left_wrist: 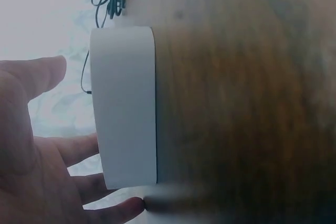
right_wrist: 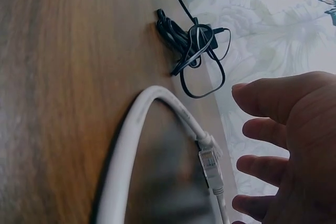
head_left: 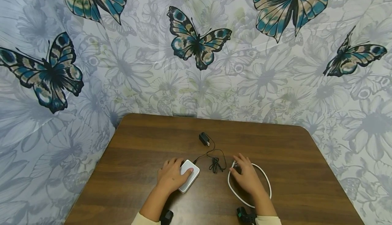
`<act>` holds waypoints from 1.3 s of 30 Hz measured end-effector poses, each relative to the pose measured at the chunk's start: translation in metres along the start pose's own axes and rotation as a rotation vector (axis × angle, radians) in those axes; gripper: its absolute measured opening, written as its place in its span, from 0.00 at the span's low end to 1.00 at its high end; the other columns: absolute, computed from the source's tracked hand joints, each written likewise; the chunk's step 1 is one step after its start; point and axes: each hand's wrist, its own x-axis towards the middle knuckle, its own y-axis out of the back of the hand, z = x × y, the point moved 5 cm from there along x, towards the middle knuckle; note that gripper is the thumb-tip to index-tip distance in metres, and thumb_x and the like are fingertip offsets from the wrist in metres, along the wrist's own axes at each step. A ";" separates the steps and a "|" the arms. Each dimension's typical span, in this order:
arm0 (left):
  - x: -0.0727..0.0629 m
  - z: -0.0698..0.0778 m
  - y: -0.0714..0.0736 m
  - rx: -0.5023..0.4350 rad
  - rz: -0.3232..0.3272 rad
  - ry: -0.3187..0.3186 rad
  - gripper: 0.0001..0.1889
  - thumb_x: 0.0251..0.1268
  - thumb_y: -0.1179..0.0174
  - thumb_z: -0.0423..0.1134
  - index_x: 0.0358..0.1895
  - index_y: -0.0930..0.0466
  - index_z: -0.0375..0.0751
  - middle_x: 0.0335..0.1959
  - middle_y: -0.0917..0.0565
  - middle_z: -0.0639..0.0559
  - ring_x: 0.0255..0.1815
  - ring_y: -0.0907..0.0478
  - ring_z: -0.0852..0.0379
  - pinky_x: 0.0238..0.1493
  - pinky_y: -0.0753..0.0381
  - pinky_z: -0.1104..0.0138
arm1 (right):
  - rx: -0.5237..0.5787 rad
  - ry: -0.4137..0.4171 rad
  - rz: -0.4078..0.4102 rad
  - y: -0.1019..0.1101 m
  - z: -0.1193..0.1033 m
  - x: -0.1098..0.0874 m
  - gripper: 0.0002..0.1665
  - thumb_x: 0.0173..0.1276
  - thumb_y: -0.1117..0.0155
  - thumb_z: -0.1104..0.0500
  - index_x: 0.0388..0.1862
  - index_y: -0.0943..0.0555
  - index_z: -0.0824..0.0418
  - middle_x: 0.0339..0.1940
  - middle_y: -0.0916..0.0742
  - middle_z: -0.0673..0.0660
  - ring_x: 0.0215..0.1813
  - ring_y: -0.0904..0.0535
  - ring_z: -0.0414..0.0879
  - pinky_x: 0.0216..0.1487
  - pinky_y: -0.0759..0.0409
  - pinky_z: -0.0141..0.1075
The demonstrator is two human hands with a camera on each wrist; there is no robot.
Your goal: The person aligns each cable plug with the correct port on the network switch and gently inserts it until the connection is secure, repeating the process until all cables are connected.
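Observation:
A small white box-shaped device (head_left: 189, 177) with rounded corners and a grey rim lies on the table. A thin black cord runs from its far end. My left hand (head_left: 173, 176) is at the device's left side, its thumb over the top face in the head view. In the left wrist view, the thumb stands apart from the device (left_wrist: 125, 108) and the fingers reach behind it. A looped white network cable (head_left: 268, 180) lies to the right, its clear plug (right_wrist: 211, 167) visible in the right wrist view. My right hand (head_left: 247, 176) hovers over this loop with fingers spread, holding nothing.
A black power adapter (head_left: 204, 139) lies beyond the device, joined to a tied bundle of black cord (head_left: 216, 165) between the hands. The brown wooden table (head_left: 153, 133) has its back edge near a butterfly-patterned cloth wall (head_left: 208, 92).

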 end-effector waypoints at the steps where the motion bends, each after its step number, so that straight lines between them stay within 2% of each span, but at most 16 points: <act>1: 0.000 0.000 0.000 0.001 -0.004 0.001 0.35 0.58 0.40 0.68 0.61 0.21 0.49 0.60 0.21 0.45 0.61 0.27 0.42 0.49 0.28 0.38 | -0.004 -0.003 0.001 0.000 0.001 0.000 0.33 0.69 0.33 0.55 0.70 0.28 0.66 0.75 0.34 0.72 0.74 0.46 0.78 0.67 0.46 0.72; 18: 0.002 -0.009 -0.001 0.013 -0.027 0.023 0.37 0.59 0.42 0.71 0.65 0.24 0.50 0.65 0.25 0.42 0.68 0.34 0.37 0.54 0.32 0.33 | -0.084 -0.088 -0.031 0.004 0.013 -0.002 0.37 0.69 0.35 0.52 0.73 0.31 0.64 0.76 0.39 0.75 0.75 0.52 0.80 0.69 0.54 0.72; 26: -0.001 -0.006 0.000 -0.014 -0.034 0.015 0.37 0.59 0.40 0.69 0.65 0.23 0.49 0.64 0.24 0.41 0.66 0.32 0.37 0.53 0.31 0.34 | -0.127 -0.212 -0.046 0.009 0.022 -0.007 0.41 0.70 0.36 0.45 0.76 0.35 0.61 0.79 0.46 0.74 0.76 0.62 0.80 0.61 0.64 0.81; 32: -0.002 -0.004 0.000 -0.024 -0.020 0.004 0.35 0.59 0.40 0.68 0.64 0.23 0.50 0.63 0.24 0.42 0.64 0.30 0.38 0.52 0.30 0.36 | -0.138 -0.277 -0.060 0.007 0.028 -0.009 0.43 0.69 0.37 0.43 0.76 0.36 0.63 0.78 0.47 0.75 0.75 0.58 0.82 0.61 0.60 0.80; 35: -0.002 -0.002 0.000 -0.031 -0.006 -0.004 0.35 0.59 0.39 0.67 0.63 0.22 0.50 0.62 0.23 0.43 0.63 0.29 0.39 0.51 0.28 0.37 | -0.132 -0.296 -0.067 0.006 0.029 -0.011 0.43 0.69 0.37 0.44 0.76 0.37 0.64 0.78 0.46 0.75 0.75 0.55 0.80 0.62 0.55 0.79; 39: -0.003 -0.001 0.001 -0.036 0.011 -0.014 0.34 0.59 0.38 0.66 0.63 0.22 0.50 0.61 0.22 0.44 0.62 0.27 0.40 0.49 0.27 0.39 | -0.152 -0.301 -0.043 0.006 0.029 -0.013 0.41 0.69 0.36 0.48 0.75 0.35 0.62 0.77 0.41 0.73 0.74 0.49 0.76 0.59 0.47 0.77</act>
